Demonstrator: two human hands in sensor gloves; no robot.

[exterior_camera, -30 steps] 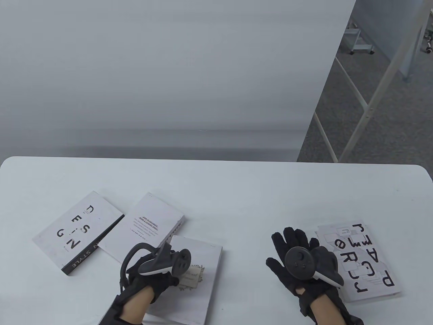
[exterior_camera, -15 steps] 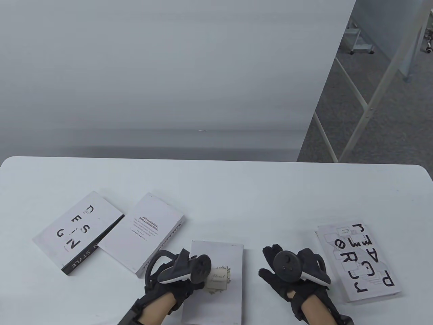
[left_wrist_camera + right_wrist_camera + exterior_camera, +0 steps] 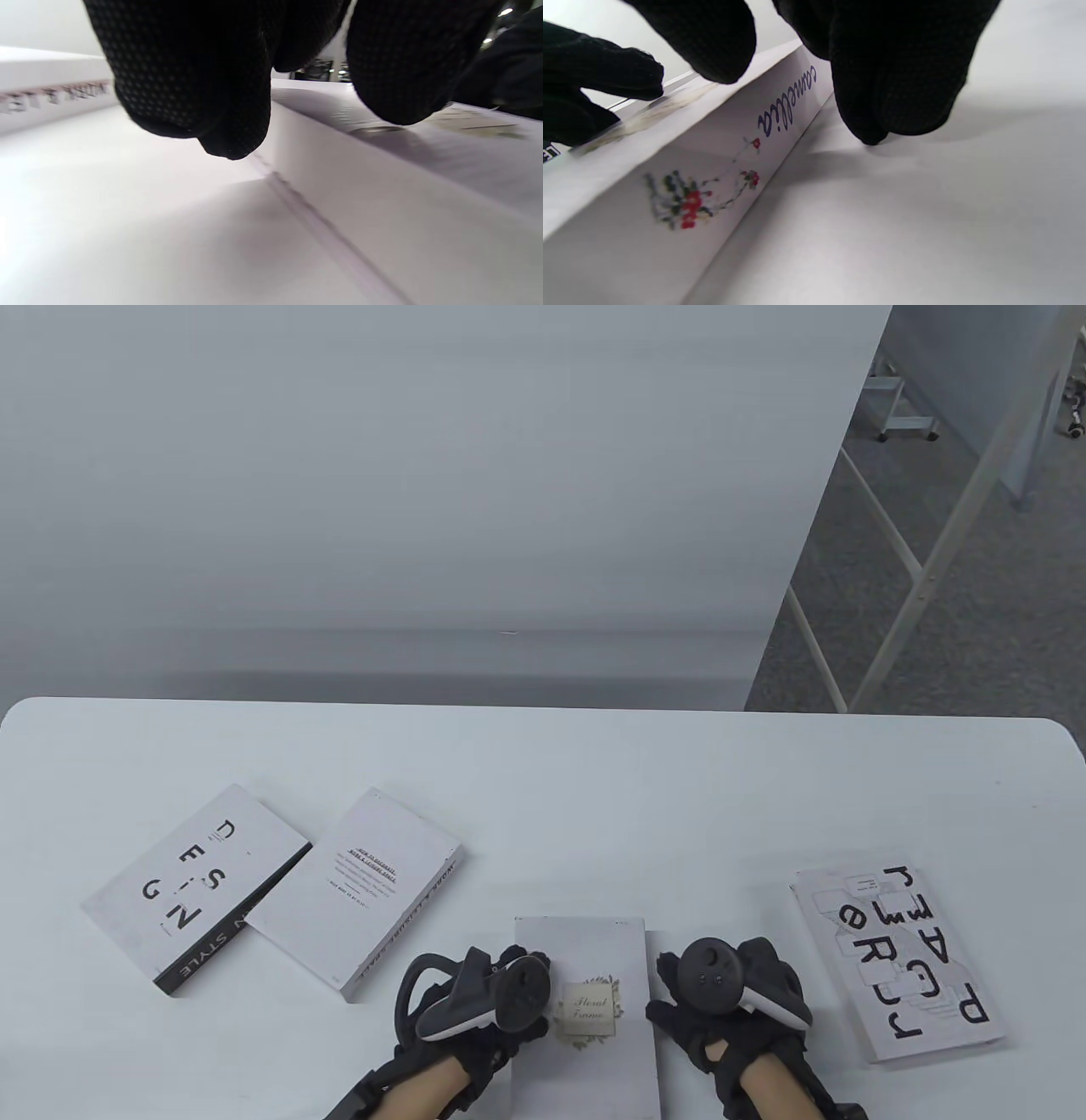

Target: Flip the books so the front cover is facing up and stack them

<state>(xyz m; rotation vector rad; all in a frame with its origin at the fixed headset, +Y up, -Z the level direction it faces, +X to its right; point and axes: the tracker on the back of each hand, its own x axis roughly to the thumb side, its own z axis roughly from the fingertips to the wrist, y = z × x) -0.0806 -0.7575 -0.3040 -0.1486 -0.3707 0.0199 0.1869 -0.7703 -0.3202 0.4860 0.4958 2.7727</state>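
The white Floral Frame book (image 3: 594,950) lies cover up at the table's near middle. My left hand (image 3: 530,976) holds its left edge: the fingers (image 3: 203,84) hang beside the book's side (image 3: 382,182) and the thumb (image 3: 403,63) rests on the cover. My right hand (image 3: 666,984) is at the right edge. Its fingers (image 3: 895,84) come down on the table beside the flowered "camellia" spine (image 3: 691,182), and its thumb (image 3: 712,42) hovers over the cover. The DESIGN book (image 3: 195,886), a white text-cover book (image 3: 365,882) and the PAPER book (image 3: 899,959) lie apart.
The white table (image 3: 594,797) has its far edge against a grey wall and a rounded right corner. The DESIGN and text-cover books lie side by side at the left. The PAPER book lies just right of my right hand.
My left hand slid the Floral Frame book to the right and turned it square to the table. My right hand moved left from beside the PAPER book to the Floral Frame book's right edge.
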